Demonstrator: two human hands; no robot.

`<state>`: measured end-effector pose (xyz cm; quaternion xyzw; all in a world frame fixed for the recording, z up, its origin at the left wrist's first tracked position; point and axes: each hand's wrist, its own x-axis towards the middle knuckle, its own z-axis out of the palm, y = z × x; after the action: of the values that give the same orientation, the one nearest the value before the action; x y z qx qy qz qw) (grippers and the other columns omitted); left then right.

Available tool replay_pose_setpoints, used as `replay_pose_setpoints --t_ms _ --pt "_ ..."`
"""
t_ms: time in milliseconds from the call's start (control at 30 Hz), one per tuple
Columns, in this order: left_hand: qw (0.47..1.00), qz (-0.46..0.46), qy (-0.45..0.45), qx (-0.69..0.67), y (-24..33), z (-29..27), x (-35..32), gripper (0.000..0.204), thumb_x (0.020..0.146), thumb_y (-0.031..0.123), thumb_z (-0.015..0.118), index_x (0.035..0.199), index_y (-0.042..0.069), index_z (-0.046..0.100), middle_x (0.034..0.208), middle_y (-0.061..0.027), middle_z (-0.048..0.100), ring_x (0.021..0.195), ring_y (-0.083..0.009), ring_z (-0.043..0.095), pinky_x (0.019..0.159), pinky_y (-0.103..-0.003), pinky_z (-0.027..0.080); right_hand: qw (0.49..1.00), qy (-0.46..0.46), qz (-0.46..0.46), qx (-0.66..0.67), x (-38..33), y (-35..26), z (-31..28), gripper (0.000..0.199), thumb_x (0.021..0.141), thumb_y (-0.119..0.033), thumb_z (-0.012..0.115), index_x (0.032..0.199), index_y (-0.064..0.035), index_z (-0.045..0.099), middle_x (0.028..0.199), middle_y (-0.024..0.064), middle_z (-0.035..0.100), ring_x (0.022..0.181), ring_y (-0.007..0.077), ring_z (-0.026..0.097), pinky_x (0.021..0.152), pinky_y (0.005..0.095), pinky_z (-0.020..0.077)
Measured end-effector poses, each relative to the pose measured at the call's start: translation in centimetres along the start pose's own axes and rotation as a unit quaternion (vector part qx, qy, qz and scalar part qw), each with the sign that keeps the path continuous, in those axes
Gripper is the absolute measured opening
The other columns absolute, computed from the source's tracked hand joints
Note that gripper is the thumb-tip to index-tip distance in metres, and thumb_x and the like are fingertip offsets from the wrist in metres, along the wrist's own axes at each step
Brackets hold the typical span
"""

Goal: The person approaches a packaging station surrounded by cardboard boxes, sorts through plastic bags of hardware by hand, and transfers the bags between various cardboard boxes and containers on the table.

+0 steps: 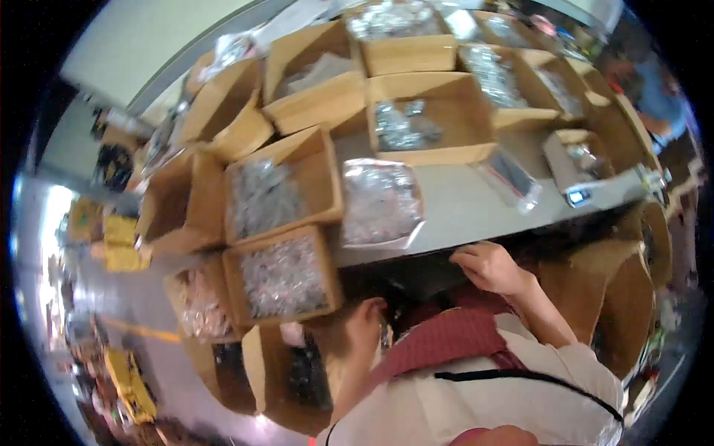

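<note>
My right hand point(487, 267) rests at the front edge of the grey table point(461, 212), fingers curled under the edge; I see nothing held in it. My left hand point(364, 321) hangs lower, below the table edge, beside an open cardboard box point(282, 276) full of small clear bags. Blur and its bent fingers hide whether it grips anything. A large clear plastic bag point(381, 202) of small packets lies flat on the table just beyond both hands. My white sleeves and a red garment fill the lower middle.
Many open cardboard boxes point(416, 123) of bagged metal parts crowd the table's left and far side. A narrow clear bag point(513, 178) and a small device with a lit screen point(579, 197) lie at right. A person in blue point(658, 93) stands far right. Brown boxes stand by the floor.
</note>
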<state>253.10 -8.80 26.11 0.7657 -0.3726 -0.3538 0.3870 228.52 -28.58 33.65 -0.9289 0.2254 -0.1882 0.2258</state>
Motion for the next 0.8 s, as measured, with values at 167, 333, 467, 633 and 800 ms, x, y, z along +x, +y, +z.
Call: replay_pose_setpoints --t_ms 167,333,467,633,800 --pt "0.996 0.077 -0.033 -0.020 5.2 4.1 2.4 0.019 0.092 -0.002 0.053 0.107 0.001 0.065 0.097 -0.0096 0.071 0.090 -0.0133 0.066 0.082 -0.027 0.050 1.000 0.004 0.026 0.010 -2.7 3.1 -1.0 0.030 0.074 -0.008 0.062 0.104 -0.0055 0.062 0.087 0.0121 0.063 0.076 0.0336 0.062 0.069 0.0433 0.0503" --pt "0.991 0.110 -0.074 0.019 9.4 12.0 4.5 0.019 0.092 -0.003 0.053 0.108 -0.002 0.064 0.095 -0.0098 0.070 0.089 -0.0122 0.065 0.083 -0.026 0.049 0.999 0.014 0.017 0.043 -7.0 8.4 -5.3 0.026 0.075 -0.007 0.062 0.101 -0.0041 0.062 0.097 0.0116 0.065 0.080 0.0317 0.062 0.071 0.0406 0.0512" --pt "0.992 0.078 -0.095 -0.042 11.6 19.8 5.6 0.018 0.093 0.002 0.056 0.108 -0.005 0.064 0.097 -0.0094 0.069 0.088 -0.0141 0.064 0.083 -0.027 0.049 0.995 0.072 0.062 -0.026 -13.1 15.3 -11.9 0.030 0.072 -0.007 0.060 0.102 -0.0050 0.060 0.088 0.0115 0.062 0.077 0.0336 0.060 0.069 0.0423 0.0502" --pt "0.990 0.058 -0.130 -0.016 16.9 26.3 6.8 0.019 0.094 0.005 0.055 0.109 -0.004 0.064 0.101 -0.0097 0.068 0.094 -0.0148 0.062 0.086 -0.028 0.048 0.942 0.187 0.257 -0.108 -22.0 22.4 -21.5 0.026 0.070 0.001 0.059 0.095 -0.0057 0.066 0.085 0.0133 0.066 0.074 0.0317 0.064 0.066 0.0396 0.0533" --pt "0.989 0.040 -0.137 -0.044 21.6 29.3 7.2 0.020 0.095 0.006 0.053 0.110 -0.002 0.063 0.098 -0.0101 0.069 0.093 -0.0162 0.065 0.087 -0.029 0.048 0.882 0.262 0.351 -0.171 -26.5 26.1 -29.2 0.022 0.079 0.001 0.060 0.099 -0.0056 0.066 0.092 0.0125 0.066 0.082 0.0311 0.064 0.073 0.0380 0.0514"
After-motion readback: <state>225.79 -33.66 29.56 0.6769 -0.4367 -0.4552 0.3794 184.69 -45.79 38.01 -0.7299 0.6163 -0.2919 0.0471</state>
